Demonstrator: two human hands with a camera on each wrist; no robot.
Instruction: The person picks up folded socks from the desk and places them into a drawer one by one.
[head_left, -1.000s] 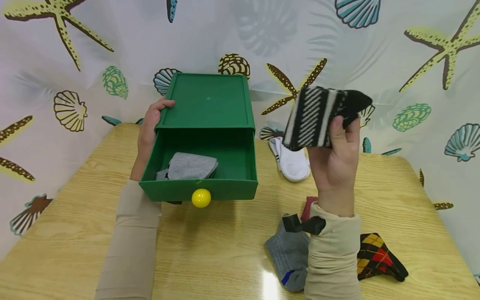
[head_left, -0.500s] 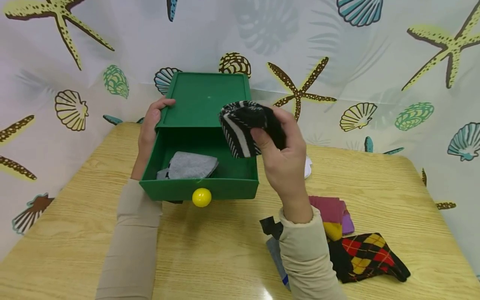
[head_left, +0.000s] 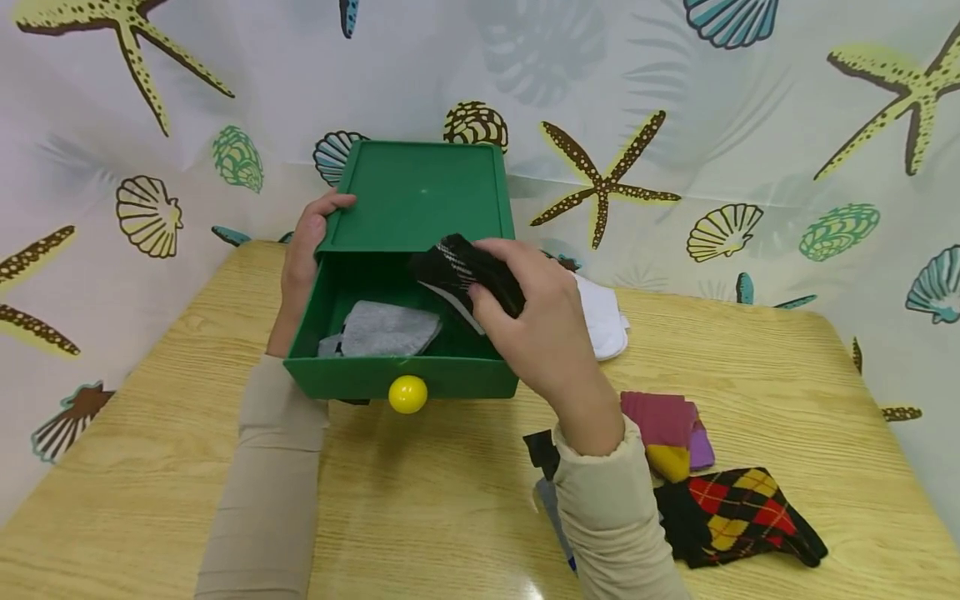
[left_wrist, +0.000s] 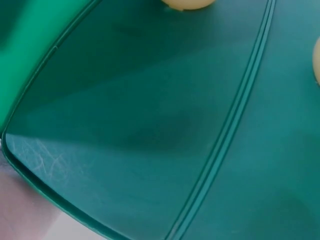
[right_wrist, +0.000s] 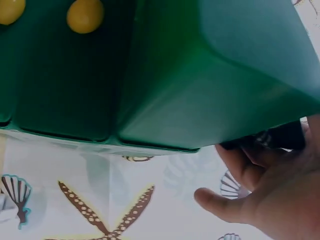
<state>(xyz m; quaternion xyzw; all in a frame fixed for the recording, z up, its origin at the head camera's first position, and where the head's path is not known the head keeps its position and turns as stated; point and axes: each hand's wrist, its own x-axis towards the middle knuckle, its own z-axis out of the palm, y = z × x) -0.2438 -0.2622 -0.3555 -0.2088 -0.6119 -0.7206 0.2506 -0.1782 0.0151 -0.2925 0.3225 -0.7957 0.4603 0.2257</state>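
A green drawer box [head_left: 417, 196] stands at the table's back, its top drawer [head_left: 401, 377] pulled out, with a yellow knob [head_left: 408, 394] on the front. A folded grey sock [head_left: 384, 328] lies in the drawer's left part. My right hand [head_left: 525, 321] grips a folded black-and-white striped sock [head_left: 463, 271] over the drawer's right part, just above its rim. My left hand [head_left: 307, 246] rests on the box's left side, thumb on its top edge. The left wrist view shows only the green box wall [left_wrist: 150, 125]. The right wrist view shows the box [right_wrist: 215, 75] from below and my right hand [right_wrist: 270, 195].
A white sock [head_left: 603, 321] lies right of the box. Near my right forearm lie a maroon, yellow and purple folded sock [head_left: 663, 425], a black argyle sock [head_left: 738, 517] and a grey sock [head_left: 555, 512], mostly hidden. A seashell-print curtain [head_left: 712, 125] stands behind the wooden table [head_left: 435, 500].
My right hand carried the striped sock from high on the right, leftward and down, to just over the open drawer. The left hand has stayed on the box.
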